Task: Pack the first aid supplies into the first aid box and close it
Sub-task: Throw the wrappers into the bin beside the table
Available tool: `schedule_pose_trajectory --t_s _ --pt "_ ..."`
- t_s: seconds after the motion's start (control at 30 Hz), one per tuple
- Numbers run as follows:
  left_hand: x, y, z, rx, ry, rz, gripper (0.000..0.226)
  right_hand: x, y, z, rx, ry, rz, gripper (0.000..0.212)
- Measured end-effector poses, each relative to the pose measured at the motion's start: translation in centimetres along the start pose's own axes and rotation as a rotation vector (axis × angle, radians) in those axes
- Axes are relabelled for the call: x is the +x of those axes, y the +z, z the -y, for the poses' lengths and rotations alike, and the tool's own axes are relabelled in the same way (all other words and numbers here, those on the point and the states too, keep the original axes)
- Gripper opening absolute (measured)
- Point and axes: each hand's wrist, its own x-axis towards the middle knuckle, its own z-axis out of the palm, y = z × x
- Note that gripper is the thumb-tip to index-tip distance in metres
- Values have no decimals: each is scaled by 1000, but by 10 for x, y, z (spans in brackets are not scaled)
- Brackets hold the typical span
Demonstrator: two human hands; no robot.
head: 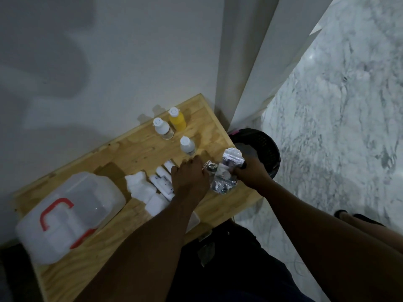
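The translucent white first aid box (69,216) with red handle and latches sits shut at the near left of the wooden table (135,149). My right hand (250,171) grips several silver foil blister packs (226,171) above the table's right edge. My left hand (190,177) reaches to the same packs, its fingers closed near a small foil piece; what it holds is unclear. White gauze pads (141,188) and white tubes (162,182) lie left of my left hand. A yellow bottle (177,119) and two white-capped bottles (162,128) (187,144) stand at the far end.
A black perforated waste basket (261,147) stands on the marble floor just past the table's right edge. A white wall runs behind the table and a white door frame (239,83) rises at its far corner. My dark-trousered legs are below.
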Motion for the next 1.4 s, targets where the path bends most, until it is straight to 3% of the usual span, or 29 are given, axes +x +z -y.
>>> schedule_pose_trajectory --t_s 0.23,0.4,0.67,0.83,1.17,1.3,1.4 --pt "3 -23 -23 -372 -72 54 10 -2 -43 9 207 28 -129 13" --pt "29 -39 -66 -450 -25 78 10 1 -91 9 372 106 -258 17" --pt "95 -16 -131 -175 13 272 18 29 -135 -52 731 312 -397 28" --pt "133 43 -147 23 80 349 24 73 -109 -126 882 500 -466 7" --pt "204 192 -154 254 293 487 24 160 -10 -253 670 677 -394 19" --pt "222 226 -151 294 326 547 24 194 7 -270 583 639 -397 34" --pt "224 237 -150 281 306 662 36 208 15 -277 579 599 -288 29"
